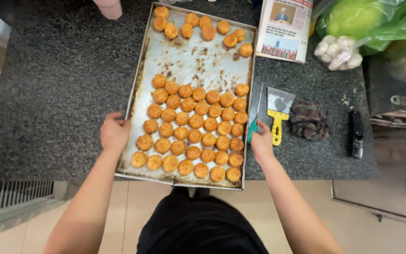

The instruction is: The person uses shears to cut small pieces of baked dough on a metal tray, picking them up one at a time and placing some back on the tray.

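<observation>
Baking tray (pixel 191 51) of golden pastries (pixel 194 128): I see my left hand (pixel 114 133) gripping its edge, my right hand (pixel 262 141) pinching a teal-handled tool (pixel 253 128); beyond it lies a folded newspaper (pixel 284 29).

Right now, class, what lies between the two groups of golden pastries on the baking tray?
In the head view, only bare, stained tray metal separates the far pastries from the near pastries.

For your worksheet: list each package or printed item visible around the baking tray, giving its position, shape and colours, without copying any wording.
Newspaper: top right of the tray, folded rectangle, white with colour photos.
Green plastic bag: far right corner, crumpled, translucent green.
Clear bag of white round pieces: below the green bag, small and lumpy.
</observation>
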